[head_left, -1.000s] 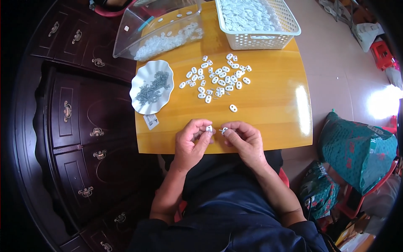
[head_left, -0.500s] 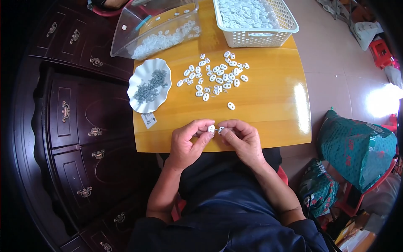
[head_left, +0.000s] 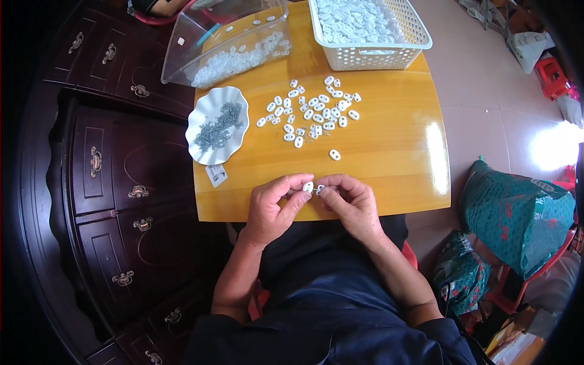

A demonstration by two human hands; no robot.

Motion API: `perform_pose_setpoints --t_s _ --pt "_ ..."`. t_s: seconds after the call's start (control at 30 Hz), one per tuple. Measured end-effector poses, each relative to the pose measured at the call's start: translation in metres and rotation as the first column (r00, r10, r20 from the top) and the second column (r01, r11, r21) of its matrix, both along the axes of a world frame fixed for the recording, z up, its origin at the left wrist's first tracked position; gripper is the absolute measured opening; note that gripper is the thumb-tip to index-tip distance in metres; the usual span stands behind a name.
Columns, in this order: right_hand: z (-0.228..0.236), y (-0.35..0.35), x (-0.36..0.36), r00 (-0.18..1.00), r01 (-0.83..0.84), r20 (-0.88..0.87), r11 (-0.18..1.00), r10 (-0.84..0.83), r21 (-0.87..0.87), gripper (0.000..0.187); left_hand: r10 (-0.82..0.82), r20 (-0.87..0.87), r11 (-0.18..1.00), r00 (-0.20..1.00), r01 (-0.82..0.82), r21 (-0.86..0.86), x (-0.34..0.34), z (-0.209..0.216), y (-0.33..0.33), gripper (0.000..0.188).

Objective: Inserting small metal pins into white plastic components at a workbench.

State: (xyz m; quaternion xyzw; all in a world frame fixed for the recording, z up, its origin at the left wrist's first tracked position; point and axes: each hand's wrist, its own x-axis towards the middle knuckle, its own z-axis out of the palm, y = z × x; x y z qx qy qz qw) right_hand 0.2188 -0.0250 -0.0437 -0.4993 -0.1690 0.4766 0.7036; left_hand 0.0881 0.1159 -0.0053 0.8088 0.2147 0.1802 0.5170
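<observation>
Head view: your left hand pinches a white oval piece, your right hand a smaller white piece at its three o'clock, seemingly not yet joined. Plenty of loose white pieces at twelve o'clock apparently remain!

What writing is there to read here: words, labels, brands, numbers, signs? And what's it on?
None is clear enough to quote.
White card by the wavy white dish: dark print, too small.
Large teal bag: red and pale marks, too blurred.
Smaller teal bag: red marks, too blurred.
Oval white piece in the left hand: no lettering discernible.
</observation>
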Motion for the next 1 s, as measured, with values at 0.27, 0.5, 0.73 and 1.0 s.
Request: perform_pose_setpoints --t_s 0.27,0.5,0.73,1.0 --pt "-0.003 0.0 0.0 1.0 -0.009 0.022 1.0 0.009 0.009 0.015 -0.038 0.021 0.999 0.999 0.038 0.025 0.004 -0.001 -0.001 0.027" --pt "-0.006 0.0 0.002 1.0 -0.014 0.012 1.0 0.014 -0.011 0.017 -0.092 0.031 0.994 0.995 0.09 0.059 0.008 -0.002 0.001 0.029" --pt "0.001 -0.002 0.004 0.996 -0.047 -0.077 0.999 0.045 -0.013 0.018 -0.118 0.002 0.987 0.993 0.117 0.11 0.012 0.009 -0.007 0.042" --pt "0.004 -0.001 0.0 0.944 0.043 -0.33 0.996 -0.014 0.079 0.017 -0.018 0.058 0.801 0.998 -0.02 0.599 0.029 0.002 -0.021 0.052"
